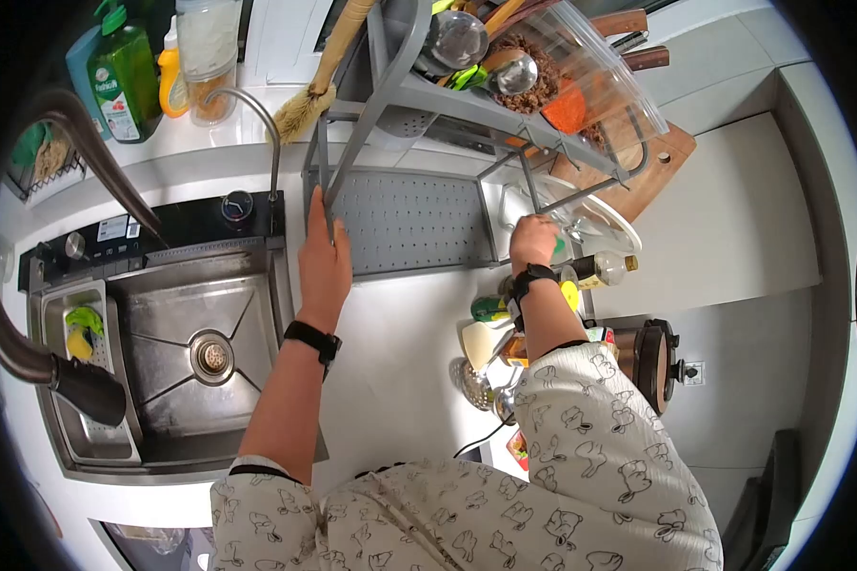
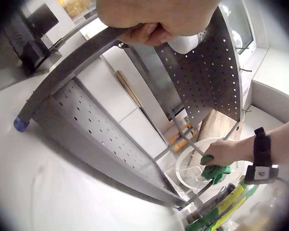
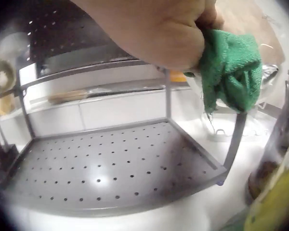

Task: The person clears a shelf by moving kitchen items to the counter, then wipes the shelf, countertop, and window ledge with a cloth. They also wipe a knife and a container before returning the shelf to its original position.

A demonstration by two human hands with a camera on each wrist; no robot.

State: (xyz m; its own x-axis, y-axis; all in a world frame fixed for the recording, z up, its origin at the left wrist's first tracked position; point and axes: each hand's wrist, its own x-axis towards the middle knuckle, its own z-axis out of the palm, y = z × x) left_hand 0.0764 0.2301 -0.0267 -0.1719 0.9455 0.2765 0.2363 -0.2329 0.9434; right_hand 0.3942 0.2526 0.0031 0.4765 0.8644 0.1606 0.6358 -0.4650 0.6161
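A grey two-tier rack stands on the white counter, its perforated lower shelf [image 1: 409,219] [image 3: 111,168] bare. My left hand [image 1: 326,271] [image 2: 159,19] grips the rack's curved left-side frame [image 2: 62,72], fingers round the bar. At the rack's right side, my right hand [image 1: 535,240] [image 2: 224,153] [image 3: 154,33] is curled round a green cloth [image 2: 216,172] [image 3: 233,70] against the side frame. Above, the upper tier [image 1: 505,119] holds utensils and a clear plastic box [image 1: 605,76].
A steel sink [image 1: 200,333] with a dark faucet [image 1: 86,390] lies left. Soap bottles [image 1: 124,76] stand behind it. A wooden board [image 1: 652,171], a white oval dish [image 1: 609,219], an oil bottle [image 1: 605,269], utensils and a cooker [image 1: 652,366] are on the right.
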